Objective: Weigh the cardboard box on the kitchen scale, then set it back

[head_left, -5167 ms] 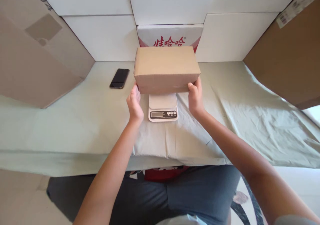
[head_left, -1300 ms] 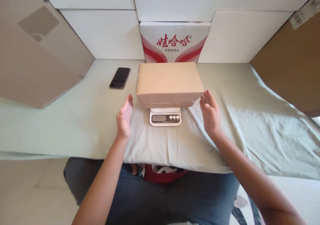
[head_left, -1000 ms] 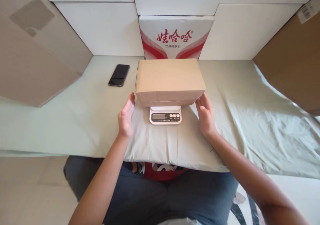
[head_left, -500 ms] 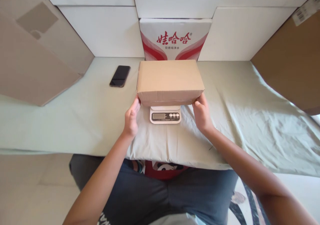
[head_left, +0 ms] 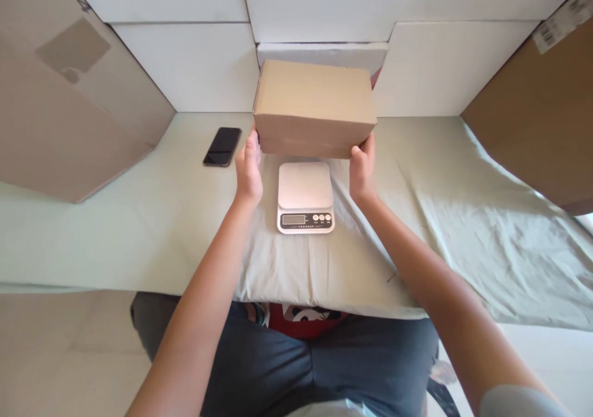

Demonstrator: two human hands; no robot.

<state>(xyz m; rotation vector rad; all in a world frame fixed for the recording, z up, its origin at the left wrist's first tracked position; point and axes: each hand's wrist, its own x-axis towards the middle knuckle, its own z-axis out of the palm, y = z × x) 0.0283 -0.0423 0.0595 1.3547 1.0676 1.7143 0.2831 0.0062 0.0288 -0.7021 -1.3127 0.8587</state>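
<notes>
A plain brown cardboard box (head_left: 315, 105) is held between my two hands, raised beyond the scale and tilted slightly. My left hand (head_left: 249, 167) grips its lower left corner, and my right hand (head_left: 362, 168) grips the lower right one. Both thumbs show at the sides; the other fingers are largely hidden behind or under the box. Nearer to me, a white digital kitchen scale (head_left: 305, 185) lies on the cloth with its flat platform bare. Its small display looks blank, and three round buttons sit to the right of it.
A black smartphone (head_left: 222, 146) lies left of the box on the pale green cloth (head_left: 139, 231). Behind stand white panels (head_left: 189, 65) and a mostly covered white carton (head_left: 319, 49). Large cardboard boxes stand at the left (head_left: 83, 108) and right (head_left: 532, 108).
The brown box has moved up and away from me with both hands on it. The scale's platform now shows, while the printed front of the carton behind is mostly covered.
</notes>
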